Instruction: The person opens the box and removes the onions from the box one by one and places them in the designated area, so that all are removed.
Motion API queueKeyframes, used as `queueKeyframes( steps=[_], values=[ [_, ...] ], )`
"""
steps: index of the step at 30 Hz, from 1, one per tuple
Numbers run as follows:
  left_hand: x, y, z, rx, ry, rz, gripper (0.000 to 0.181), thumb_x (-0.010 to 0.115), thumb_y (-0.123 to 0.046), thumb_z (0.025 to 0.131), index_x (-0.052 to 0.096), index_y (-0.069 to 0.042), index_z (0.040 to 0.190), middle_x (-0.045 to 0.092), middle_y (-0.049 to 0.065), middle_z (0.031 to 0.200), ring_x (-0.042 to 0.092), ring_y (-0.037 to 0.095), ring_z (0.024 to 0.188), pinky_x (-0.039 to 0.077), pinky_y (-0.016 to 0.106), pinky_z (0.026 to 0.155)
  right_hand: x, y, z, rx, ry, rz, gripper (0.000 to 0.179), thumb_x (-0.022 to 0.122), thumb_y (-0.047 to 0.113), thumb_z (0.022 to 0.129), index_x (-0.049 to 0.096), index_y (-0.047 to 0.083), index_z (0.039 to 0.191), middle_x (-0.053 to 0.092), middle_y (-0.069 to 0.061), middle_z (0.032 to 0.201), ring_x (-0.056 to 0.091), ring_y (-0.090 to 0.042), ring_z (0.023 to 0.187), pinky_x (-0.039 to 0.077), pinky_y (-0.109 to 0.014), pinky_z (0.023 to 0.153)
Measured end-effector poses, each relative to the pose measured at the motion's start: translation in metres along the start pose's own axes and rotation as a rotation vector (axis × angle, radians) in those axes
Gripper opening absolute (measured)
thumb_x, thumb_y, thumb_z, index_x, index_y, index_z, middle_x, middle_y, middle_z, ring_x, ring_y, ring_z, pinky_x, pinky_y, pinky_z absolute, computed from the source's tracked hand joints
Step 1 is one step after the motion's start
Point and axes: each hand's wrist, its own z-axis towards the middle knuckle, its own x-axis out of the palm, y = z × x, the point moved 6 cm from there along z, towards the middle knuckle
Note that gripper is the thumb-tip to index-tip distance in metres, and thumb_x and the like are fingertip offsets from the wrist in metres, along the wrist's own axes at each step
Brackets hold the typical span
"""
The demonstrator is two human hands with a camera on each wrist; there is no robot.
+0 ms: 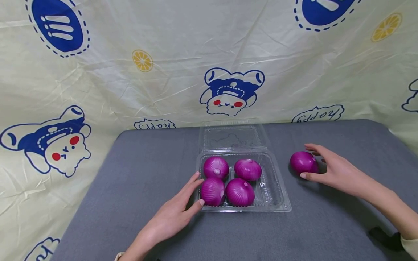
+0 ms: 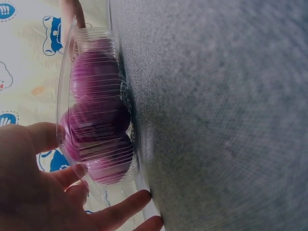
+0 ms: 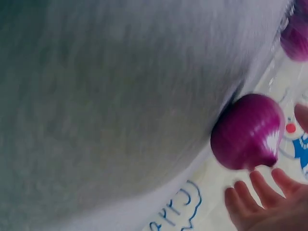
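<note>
Onions (image 1: 240, 192), glossy, in ribbed plastic box (image 1: 275, 186)

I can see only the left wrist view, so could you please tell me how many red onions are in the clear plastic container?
Observer: In the head view, four red onions sit in the clear plastic container.
Operator: Thank you; might there be another one outside it?
Observer: Yes, a fifth red onion lies on the gray tabletop, to the container's right.
Operator: And what is nearest to that one, please?
Observer: The right hand, which is beside it, on its right in the head view.
</note>
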Motion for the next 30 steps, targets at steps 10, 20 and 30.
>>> queueKeyframes(
  steps=[10,20,30],
  values=[
    [0.0,0.0,0.0,-0.016,0.009,0.006,0.063,0.049,-0.057,0.098,0.034,-0.033,0.153,0.011,-0.026,0.159,0.033,0.015,0.141,0.037,0.056,0.104,0.0,0.05,0.003,-0.151,-0.182,-0.046,0.07,0.084,0.029,0.08,0.05,0.015,0.139,0.052,-0.01,0.136,0.044,-0.03,0.121,0.047,-0.049,0.083],
    [-0.001,-0.001,0.002,-0.017,0.011,0.006,0.062,0.049,-0.056,0.098,0.034,-0.033,0.153,0.011,-0.026,0.159,0.034,0.016,0.14,0.039,0.057,0.102,0.019,0.09,0.007,-0.303,-0.169,-0.046,0.068,0.085,0.022,0.077,0.054,0.014,0.137,0.05,-0.003,0.141,0.045,-0.023,0.126,0.046,-0.054,0.093],
    [-0.001,-0.001,0.0,0.0,-0.002,0.012,0.062,0.049,-0.056,0.098,0.034,-0.033,0.153,0.011,-0.026,0.159,0.035,0.014,0.139,0.038,0.054,0.104,0.046,0.112,0.016,-0.378,-0.023,-0.049,0.066,0.082,0.022,0.081,0.054,0.016,0.14,0.05,-0.003,0.142,0.046,-0.025,0.128,0.05,-0.054,0.09]
  ],
)
